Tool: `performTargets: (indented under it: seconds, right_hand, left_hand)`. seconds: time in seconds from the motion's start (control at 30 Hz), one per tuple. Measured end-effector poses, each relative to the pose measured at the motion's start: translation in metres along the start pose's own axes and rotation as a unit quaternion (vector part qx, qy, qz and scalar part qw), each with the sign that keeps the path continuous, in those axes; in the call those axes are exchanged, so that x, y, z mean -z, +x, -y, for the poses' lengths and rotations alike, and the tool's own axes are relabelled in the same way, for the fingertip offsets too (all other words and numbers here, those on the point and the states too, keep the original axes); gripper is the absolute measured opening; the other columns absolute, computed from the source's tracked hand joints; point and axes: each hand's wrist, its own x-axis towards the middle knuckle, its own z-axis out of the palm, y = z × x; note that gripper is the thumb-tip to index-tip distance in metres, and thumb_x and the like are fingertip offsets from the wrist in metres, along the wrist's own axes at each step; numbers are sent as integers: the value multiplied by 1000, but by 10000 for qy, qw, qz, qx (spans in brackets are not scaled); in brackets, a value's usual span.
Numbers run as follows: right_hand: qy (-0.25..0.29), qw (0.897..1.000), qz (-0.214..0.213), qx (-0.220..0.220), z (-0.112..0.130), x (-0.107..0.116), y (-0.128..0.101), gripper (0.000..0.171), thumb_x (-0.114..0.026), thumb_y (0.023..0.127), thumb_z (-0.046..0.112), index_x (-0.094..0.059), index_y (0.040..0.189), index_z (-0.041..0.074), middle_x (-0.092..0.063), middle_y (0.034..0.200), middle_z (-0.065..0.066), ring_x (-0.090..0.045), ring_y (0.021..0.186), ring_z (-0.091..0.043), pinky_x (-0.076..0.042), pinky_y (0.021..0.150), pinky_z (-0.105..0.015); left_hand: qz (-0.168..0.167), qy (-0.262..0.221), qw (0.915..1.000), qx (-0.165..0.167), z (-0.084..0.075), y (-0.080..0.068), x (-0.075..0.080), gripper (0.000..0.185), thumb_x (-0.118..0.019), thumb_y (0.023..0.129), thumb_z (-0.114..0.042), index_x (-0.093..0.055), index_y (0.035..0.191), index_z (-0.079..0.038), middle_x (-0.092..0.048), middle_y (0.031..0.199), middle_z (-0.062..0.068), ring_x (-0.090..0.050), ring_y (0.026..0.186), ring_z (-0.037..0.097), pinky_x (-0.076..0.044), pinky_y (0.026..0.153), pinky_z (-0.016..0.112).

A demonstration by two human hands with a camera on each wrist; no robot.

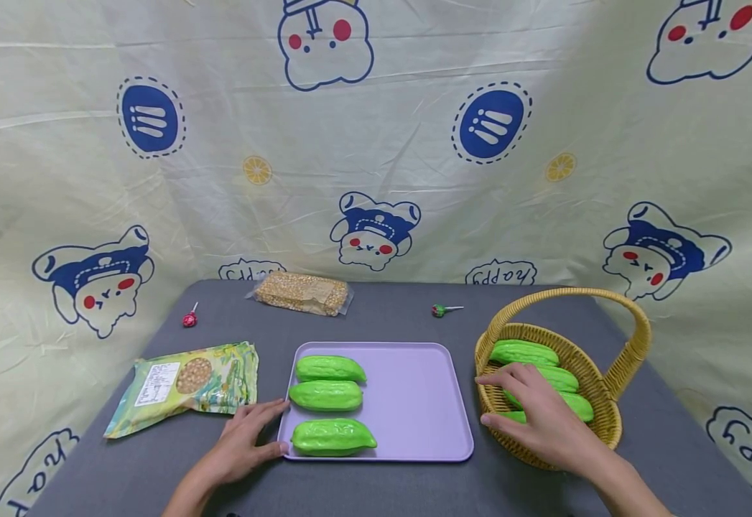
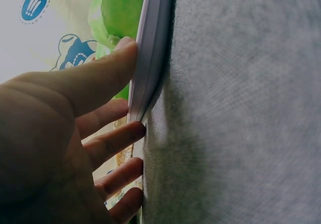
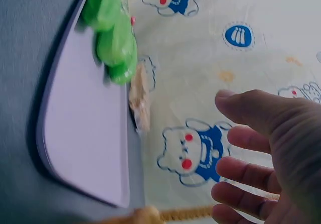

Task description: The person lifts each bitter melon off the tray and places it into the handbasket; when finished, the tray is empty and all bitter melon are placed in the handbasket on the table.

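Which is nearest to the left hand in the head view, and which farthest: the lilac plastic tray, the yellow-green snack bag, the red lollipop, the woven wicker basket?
1. Lilac plastic tray: touched by the left hand at its left edge.
2. Yellow-green snack bag: just behind the hand, left.
3. Red lollipop: far left, back.
4. Woven wicker basket: far right.

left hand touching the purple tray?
Touching. The left wrist view shows the left hand with its thumb on the purple tray edge and a fingertip at its corner. The head view agrees.
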Motion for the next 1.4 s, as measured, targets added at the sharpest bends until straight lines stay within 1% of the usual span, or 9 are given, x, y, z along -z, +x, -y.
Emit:
performTargets:
  seconds: [0.07,0.2,0.3,0.43,0.53,0.77,0.97,1.2,1.4]
  right_hand:
    - [71,9999,-74,78,6,-7,3,39,-78,76,31,-64,112,25,-57,104,13,-48,100,-7,-45,80,-33]
    - [263,9986,-249,386,15,-24,9,40,-80,74,26,-64,110,23,-56,100,14,-46,97,-5,-44,77,-28]
    - [433,9974,-308,487,21,-34,12,40,-80,73,26,-64,111,23,-56,101,13,-46,96,-3,-43,77,-27]
    - [581,9974,-221,377,28,-45,16,40,-78,75,29,-64,112,24,-56,101,15,-46,96,-2,-44,78,-27]
    - [617,9973,-143,373,35,-52,21,38,-77,77,30,-63,112,25,-57,102,15,-47,96,-2,-44,79,-28]
    - [734,9955,-20,594,49,-69,31,36,-73,80,33,-63,112,22,-58,102,13,-53,98,-6,-46,82,-30]
    - [912,9924,100,825,62,-83,38,36,-72,80,33,-62,113,19,-60,103,10,-54,98,-9,-46,83,-30]
    - [1042,9900,289,907,75,-99,44,36,-71,80,32,-63,112,17,-61,102,7,-55,99,-10,-47,85,-30]
    - [1064,9880,461,1021,83,-113,49,37,-71,80,32,-64,111,13,-63,102,1,-57,97,-12,-48,83,-30]
  left_hand:
    - [-18,15,10000,-23,0,0,0,63,-72,79,-37,-53,134,-13,-53,138,9,-42,122,30,-31,96,55]
    - [-30,10,10000,-33,0,0,0,63,-72,78,-36,-53,134,-13,-53,137,9,-42,122,30,-31,96,55]
    - [-43,35,10000,-51,0,-1,0,63,-72,78,-37,-53,134,-14,-53,137,8,-42,122,30,-32,95,53]
    - [-96,86,9999,-95,0,-2,0,63,-72,78,-39,-54,134,-14,-54,137,8,-43,121,30,-33,93,51]
    - [-99,89,9999,-80,1,-2,0,64,-72,78,-39,-54,134,-14,-54,136,8,-43,121,29,-33,93,51]
    - [-49,40,10000,-16,0,0,-1,63,-72,78,-36,-53,134,-14,-54,137,8,-42,121,28,-32,94,51]
    - [-36,32,10000,-5,0,-1,0,64,-72,78,-38,-53,134,-14,-54,137,7,-42,121,29,-32,94,51]
    - [-67,9,10000,1,0,-1,0,63,-73,78,-37,-53,134,-15,-54,137,7,-42,121,28,-32,93,50]
    - [-104,21,9999,-66,-1,-2,1,64,-72,78,-38,-54,134,-15,-54,137,7,-43,119,27,-33,92,49]
